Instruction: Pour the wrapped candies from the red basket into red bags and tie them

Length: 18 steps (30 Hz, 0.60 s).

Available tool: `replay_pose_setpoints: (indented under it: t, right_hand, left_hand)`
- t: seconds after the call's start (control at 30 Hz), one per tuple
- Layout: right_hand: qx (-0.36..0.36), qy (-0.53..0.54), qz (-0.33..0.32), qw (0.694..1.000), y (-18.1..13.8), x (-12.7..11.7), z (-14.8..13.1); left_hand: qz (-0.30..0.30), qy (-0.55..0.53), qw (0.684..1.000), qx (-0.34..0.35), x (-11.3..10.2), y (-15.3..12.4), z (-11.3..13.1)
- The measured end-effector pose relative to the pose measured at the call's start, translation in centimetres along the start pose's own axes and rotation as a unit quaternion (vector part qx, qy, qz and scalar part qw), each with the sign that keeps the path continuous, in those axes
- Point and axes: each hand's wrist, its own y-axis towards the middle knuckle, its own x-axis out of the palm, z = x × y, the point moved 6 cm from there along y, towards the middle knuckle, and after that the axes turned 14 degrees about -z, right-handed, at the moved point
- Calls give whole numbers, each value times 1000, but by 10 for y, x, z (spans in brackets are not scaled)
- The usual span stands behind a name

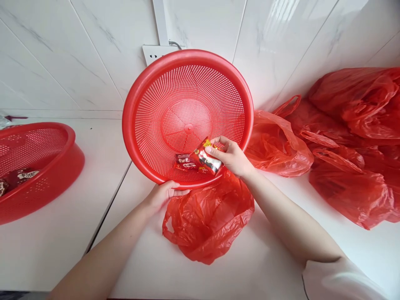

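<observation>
A red perforated plastic basket point(187, 56) is tilted up toward me, its open side facing my head. My left hand point(164, 193) grips its lower rim, the thumb on top and the fingers beneath. Pinched in my right hand point(229, 156) is a small snack packet point(208, 158), red, yellow, white and black, held just inside the basket's lower right rim. A few dark red packets point(185, 161) lie at the bottom of the basket, partly behind the held one. Below the rim sits a crumpled red plastic bag point(209, 221) on the white table.
Another red basket point(73, 162) with dark packets point(26, 175) stands at the left. Several red plastic bags point(353, 183) are piled at the right along the tiled wall point(200, 25). A power socket point(153, 53) is behind the tilted basket. A seam point(109, 204) crosses the tabletop.
</observation>
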Motion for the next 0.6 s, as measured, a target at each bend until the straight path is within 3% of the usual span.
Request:
replay_pose_setpoints:
  t: [0.1,0.17,0.2,0.27,0.33,0.4,0.53,0.6]
  right_hand:
    - [30,-138,-168,976,-6,11,-8]
    - [46,-226,-316,920,-15,26,-8]
    - [48,-261,-358,895,-18,31,-7]
    - [33,-328,-339,881,-17,32,-5]
    - [6,-393,-225,891,-10,24,-3]
    - [-1,-452,-152,879,-4,19,6]
    - [27,-533,-164,829,3,19,31]
    - [18,-529,-170,831,3,19,33]
  left_hand:
    - [-10,2,1000,-13,2,0,0]
    - [-27,4,1000,-8,5,1,1]
    - [-29,5,1000,-3,5,1,2]
    - [-12,8,1000,4,4,1,4]
    - [13,15,1000,6,2,0,5]
    - [29,22,999,10,0,0,6]
    - [24,39,999,17,0,-1,6]
    - [18,43,999,18,0,-1,6]
